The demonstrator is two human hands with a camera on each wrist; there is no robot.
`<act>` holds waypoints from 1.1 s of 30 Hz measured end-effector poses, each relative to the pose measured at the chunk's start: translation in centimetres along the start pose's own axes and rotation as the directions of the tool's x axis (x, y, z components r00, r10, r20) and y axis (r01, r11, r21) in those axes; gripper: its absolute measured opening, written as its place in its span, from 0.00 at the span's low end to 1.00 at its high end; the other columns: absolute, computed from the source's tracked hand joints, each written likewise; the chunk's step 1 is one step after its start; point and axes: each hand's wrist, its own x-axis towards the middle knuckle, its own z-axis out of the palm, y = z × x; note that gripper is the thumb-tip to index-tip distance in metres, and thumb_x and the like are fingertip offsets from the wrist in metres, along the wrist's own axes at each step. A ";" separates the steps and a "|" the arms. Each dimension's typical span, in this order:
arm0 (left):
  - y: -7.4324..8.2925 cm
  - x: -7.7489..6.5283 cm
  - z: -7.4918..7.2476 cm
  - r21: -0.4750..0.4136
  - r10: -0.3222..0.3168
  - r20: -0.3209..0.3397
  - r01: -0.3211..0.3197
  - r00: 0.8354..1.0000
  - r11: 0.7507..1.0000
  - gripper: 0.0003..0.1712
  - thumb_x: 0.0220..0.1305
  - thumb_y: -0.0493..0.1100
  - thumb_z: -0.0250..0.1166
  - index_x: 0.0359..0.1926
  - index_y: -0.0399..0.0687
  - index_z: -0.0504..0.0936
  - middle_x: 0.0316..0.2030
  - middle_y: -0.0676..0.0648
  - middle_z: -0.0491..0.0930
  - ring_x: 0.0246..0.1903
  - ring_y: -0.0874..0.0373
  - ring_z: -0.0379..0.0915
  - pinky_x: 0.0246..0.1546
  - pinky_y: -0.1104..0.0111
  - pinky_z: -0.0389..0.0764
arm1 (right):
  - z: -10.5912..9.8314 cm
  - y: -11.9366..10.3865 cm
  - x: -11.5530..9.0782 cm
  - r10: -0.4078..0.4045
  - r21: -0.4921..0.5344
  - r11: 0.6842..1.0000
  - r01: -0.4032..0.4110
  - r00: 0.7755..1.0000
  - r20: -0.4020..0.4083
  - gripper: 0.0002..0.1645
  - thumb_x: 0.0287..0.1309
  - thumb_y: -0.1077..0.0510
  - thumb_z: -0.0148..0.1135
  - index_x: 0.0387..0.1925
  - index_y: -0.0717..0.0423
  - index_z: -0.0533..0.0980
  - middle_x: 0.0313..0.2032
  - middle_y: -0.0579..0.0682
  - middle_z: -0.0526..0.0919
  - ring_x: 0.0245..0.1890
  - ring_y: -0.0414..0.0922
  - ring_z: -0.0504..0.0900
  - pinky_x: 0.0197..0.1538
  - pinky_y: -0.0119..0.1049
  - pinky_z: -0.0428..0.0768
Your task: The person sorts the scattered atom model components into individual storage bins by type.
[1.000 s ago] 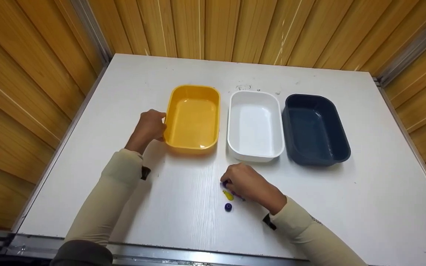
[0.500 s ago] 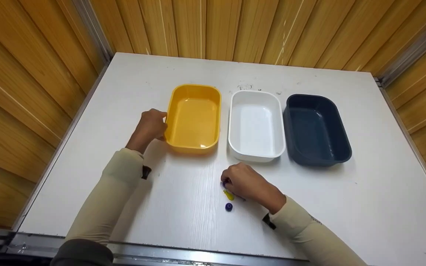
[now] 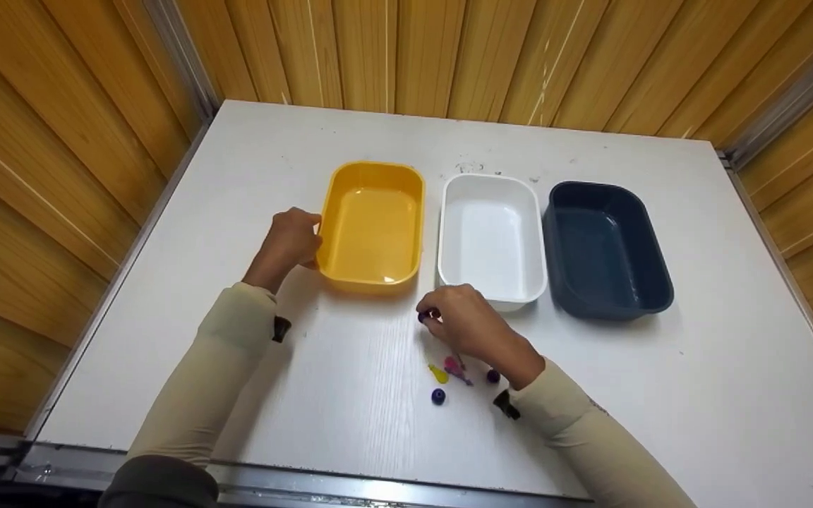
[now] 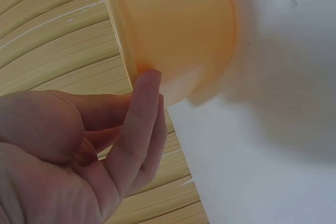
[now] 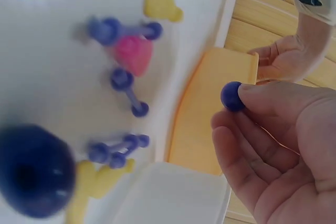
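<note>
My left hand (image 3: 292, 240) holds the left wall of a yellow bin (image 3: 371, 287), thumb and fingers on either side of its rim in the left wrist view. Between the thumb and fingers of my right hand (image 3: 473, 321) is a small dark purple ball (image 5: 231, 96), pinched in the air just in front of the white bin (image 3: 491, 300). Behind that hand on the table lie a yellow piece (image 3: 438, 374), a pink piece (image 3: 453, 364) and thin purple knobbed pieces (image 5: 126, 90). Two more purple balls lie near them, one with a hole (image 3: 438, 396) and one by the wrist (image 3: 493, 376).
A dark blue bin (image 3: 607, 310) stands right of the white one, in a row with the yellow bin. The white table (image 3: 350, 395) has a metal front edge (image 3: 350, 487). Wood-panelled walls (image 3: 420, 56) enclose its back and sides.
My right hand has lifted away from the small pieces and moved forward toward the bins with a purple ball. Pieces it covered now show. My left hand stays on the yellow bin.
</note>
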 end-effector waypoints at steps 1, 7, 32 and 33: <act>0.0 0.0 0.0 -0.007 -0.002 -0.001 0.002 1.000 1.000 0.20 0.62 0.27 0.53 0.53 0.43 0.79 0.48 0.40 0.79 0.39 0.52 0.80 0.34 0.65 0.85 | -0.1 0.0 0.2 -0.001 0.002 1.000 0.001 1.000 -0.017 0.07 0.53 0.63 0.65 0.35 0.56 0.85 0.30 0.47 0.87 0.32 0.41 0.83 0.37 0.35 0.82; 0.1 0.1 0.1 -0.031 -0.031 -0.006 0.031 0.999 0.999 0.22 0.62 0.27 0.53 0.54 0.45 0.79 0.49 0.42 0.79 0.40 0.52 0.80 0.33 0.66 0.85 | -0.6 -0.1 1.8 0.017 0.019 1.000 -0.016 0.996 -0.083 0.08 0.53 0.63 0.65 0.36 0.56 0.85 0.32 0.49 0.87 0.34 0.41 0.85 0.39 0.33 0.83; 0.2 -0.2 0.1 0.034 -0.009 -0.001 0.009 1.000 0.999 0.18 0.64 0.29 0.54 0.53 0.41 0.79 0.47 0.40 0.80 0.40 0.51 0.80 0.35 0.67 0.85 | -0.8 -0.5 5.0 0.165 0.079 0.985 -0.155 0.976 -0.142 0.13 0.54 0.64 0.63 0.43 0.57 0.83 0.39 0.53 0.85 0.37 0.44 0.84 0.43 0.35 0.84; 0.3 -0.2 0.1 0.032 -0.012 -0.001 0.012 1.000 0.999 0.18 0.65 0.29 0.54 0.54 0.41 0.79 0.48 0.40 0.80 0.41 0.51 0.80 0.35 0.67 0.85 | -0.8 -0.5 5.0 0.166 0.079 0.985 -0.157 0.976 -0.140 0.13 0.54 0.64 0.63 0.43 0.57 0.83 0.39 0.53 0.85 0.37 0.44 0.83 0.43 0.35 0.84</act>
